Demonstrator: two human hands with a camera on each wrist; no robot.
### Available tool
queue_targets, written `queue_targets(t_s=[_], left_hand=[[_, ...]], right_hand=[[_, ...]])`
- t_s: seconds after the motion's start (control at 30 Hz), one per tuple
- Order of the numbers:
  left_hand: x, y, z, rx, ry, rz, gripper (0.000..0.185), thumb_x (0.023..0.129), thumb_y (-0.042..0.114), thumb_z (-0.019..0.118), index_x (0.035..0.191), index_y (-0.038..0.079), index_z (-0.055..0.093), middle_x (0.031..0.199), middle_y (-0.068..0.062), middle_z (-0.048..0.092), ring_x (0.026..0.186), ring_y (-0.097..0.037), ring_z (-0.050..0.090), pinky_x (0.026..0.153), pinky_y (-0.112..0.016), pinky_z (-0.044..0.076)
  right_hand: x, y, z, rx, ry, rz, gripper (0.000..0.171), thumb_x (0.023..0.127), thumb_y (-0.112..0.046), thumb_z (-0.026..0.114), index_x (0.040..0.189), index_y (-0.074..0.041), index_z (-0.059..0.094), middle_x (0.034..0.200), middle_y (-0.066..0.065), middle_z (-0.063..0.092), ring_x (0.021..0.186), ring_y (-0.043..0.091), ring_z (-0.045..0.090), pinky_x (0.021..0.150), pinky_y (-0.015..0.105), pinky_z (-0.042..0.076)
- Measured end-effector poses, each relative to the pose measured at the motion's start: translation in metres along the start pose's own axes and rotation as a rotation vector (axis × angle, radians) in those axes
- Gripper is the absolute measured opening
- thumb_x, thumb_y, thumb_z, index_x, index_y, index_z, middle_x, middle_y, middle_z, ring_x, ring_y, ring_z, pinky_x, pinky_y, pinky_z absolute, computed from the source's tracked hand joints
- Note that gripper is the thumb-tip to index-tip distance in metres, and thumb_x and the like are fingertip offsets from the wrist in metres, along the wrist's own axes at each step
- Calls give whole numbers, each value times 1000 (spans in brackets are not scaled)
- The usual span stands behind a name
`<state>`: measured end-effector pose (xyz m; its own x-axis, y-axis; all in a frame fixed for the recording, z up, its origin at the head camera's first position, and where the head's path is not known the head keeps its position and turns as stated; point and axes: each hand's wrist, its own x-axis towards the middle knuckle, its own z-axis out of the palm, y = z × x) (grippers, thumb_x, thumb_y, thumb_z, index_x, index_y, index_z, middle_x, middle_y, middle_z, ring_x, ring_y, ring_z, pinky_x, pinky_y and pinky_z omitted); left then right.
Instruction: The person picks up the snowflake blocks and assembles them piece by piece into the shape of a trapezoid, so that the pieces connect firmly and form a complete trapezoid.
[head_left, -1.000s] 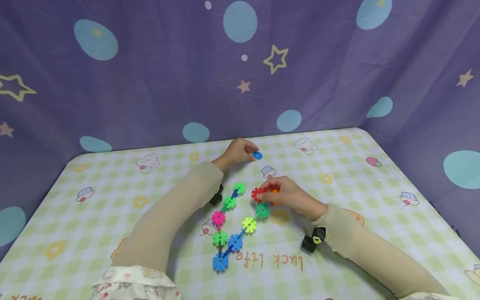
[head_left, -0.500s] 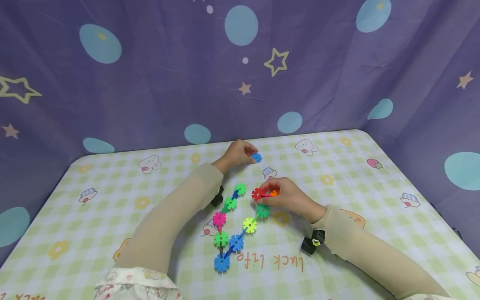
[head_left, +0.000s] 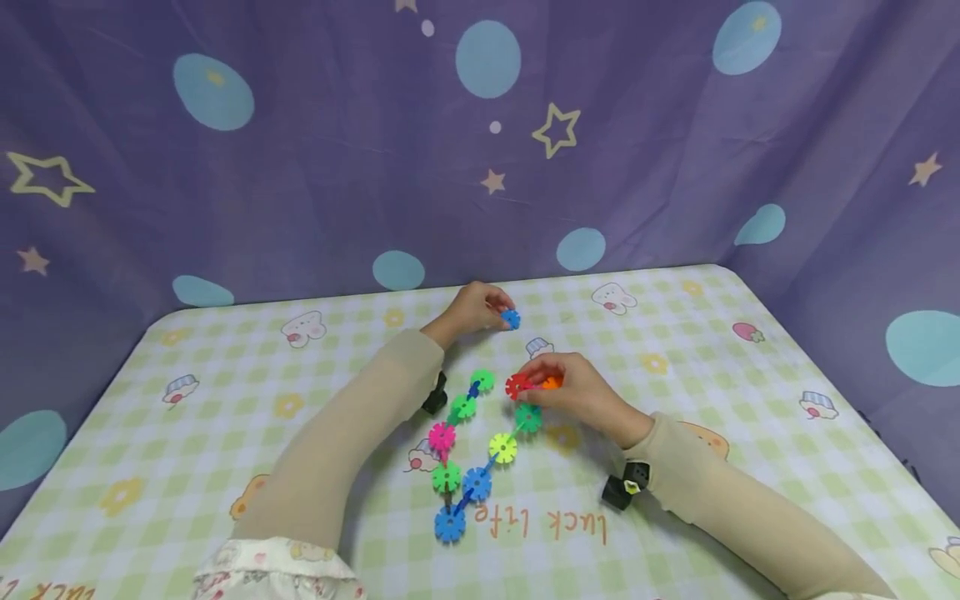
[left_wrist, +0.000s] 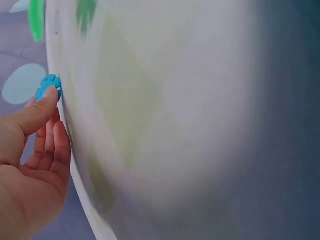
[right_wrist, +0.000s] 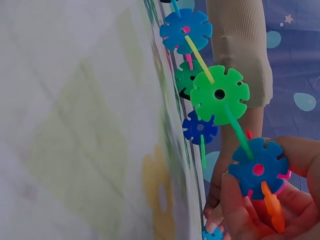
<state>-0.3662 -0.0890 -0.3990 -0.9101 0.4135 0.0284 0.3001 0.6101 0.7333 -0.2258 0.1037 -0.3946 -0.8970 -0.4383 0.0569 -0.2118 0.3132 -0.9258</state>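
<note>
Far back on the table, my left hand (head_left: 475, 308) pinches a small blue notched disc (head_left: 511, 319) between thumb and fingers; the left wrist view shows the same blue disc (left_wrist: 49, 88) at the thumb tip. Closer in, my right hand (head_left: 576, 387) grips the right end of a V-shaped chain of interlocking snowflake discs. Its fingertips are at a red disc (head_left: 517, 387), with an orange disc (head_left: 553, 382) partly hidden behind the hand. In the right wrist view, a teal-blue disc (right_wrist: 259, 169) lies between thumb and fingers, joined to an orange disc (right_wrist: 273, 210).
From a blue disc (head_left: 450, 523) at the near point, one arm of the chain runs back to a green disc (head_left: 482, 381). The other passes a yellow disc (head_left: 502, 448) toward my right hand. A checked cloth (head_left: 247, 392) covers the table, and a purple curtain (head_left: 315, 192) hangs behind.
The blue disc in my left hand has shifted slightly left and shows more of its face. My right hand stays almost in place at the chain's end. The head view has tilted slightly.
</note>
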Motion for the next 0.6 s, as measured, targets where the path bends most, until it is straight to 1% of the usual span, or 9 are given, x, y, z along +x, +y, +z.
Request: queue_targets(t_s=[0.1,0.17,0.23,0.3,0.33,0.4,0.47,0.53,0.6], left_hand=[[-4,1,-3,-25,-3,-33,24,73,2,79,97,3,73,92,-10,71,84,-18,61,68,-21,49],[-9,2,-4,-51,-3,-74,24,75,3,78,98,4,73,93,-10,71,84,-17,63,65,-21,49],[-16,4,-6,-81,-2,-104,24,76,5,78,99,4,73,96,-10,72,86,-17,65,66,-21,50],[-26,6,-10,-126,4,-112,23,77,6,77,100,3,72,97,-10,71,88,-18,66,69,-23,52],[-31,7,-12,-154,8,-113,23,78,6,77,100,3,72,97,-10,71,89,-18,66,72,-24,53],[-45,9,-16,-214,9,-93,21,79,6,75,100,2,71,96,-11,71,88,-19,66,76,-28,53],[-61,11,-18,-265,18,-73,19,80,7,74,98,2,71,92,-10,71,86,-19,66,77,-30,54],[-79,13,-20,-303,20,-52,16,82,7,73,97,2,71,89,-9,71,84,-21,66,76,-32,55],[-97,16,-20,-327,16,-17,15,83,6,72,96,1,71,87,-9,71,83,-24,67,75,-32,55]], right_hand=[[0,0,0,6,-3,-10,25,79,-12,76,100,-2,69,87,8,68,78,16,61,67,21,50],[0,1,1,-3,-4,-12,25,78,-13,77,100,-4,69,87,7,69,79,16,62,69,21,50],[1,1,1,-23,-5,-16,25,78,-14,78,100,-6,70,88,5,70,80,16,63,70,22,50],[1,1,1,-46,-5,-24,25,77,-12,77,101,-7,70,89,4,70,80,15,63,72,23,50],[1,1,1,-58,-4,-27,25,77,-10,77,101,-7,70,89,4,70,80,14,63,73,23,50],[1,-1,0,-76,-12,-46,27,76,-7,76,102,-6,69,91,5,70,81,14,63,74,24,50],[1,-3,0,-89,-22,-55,28,76,-5,76,103,-4,68,92,6,69,82,15,63,75,25,51],[1,-5,-1,-92,-32,-45,28,77,-7,75,104,-5,68,94,5,69,82,15,63,74,26,51],[2,-6,-1,-77,-37,-17,24,80,-11,74,103,-7,69,94,5,70,82,17,63,72,28,53]])
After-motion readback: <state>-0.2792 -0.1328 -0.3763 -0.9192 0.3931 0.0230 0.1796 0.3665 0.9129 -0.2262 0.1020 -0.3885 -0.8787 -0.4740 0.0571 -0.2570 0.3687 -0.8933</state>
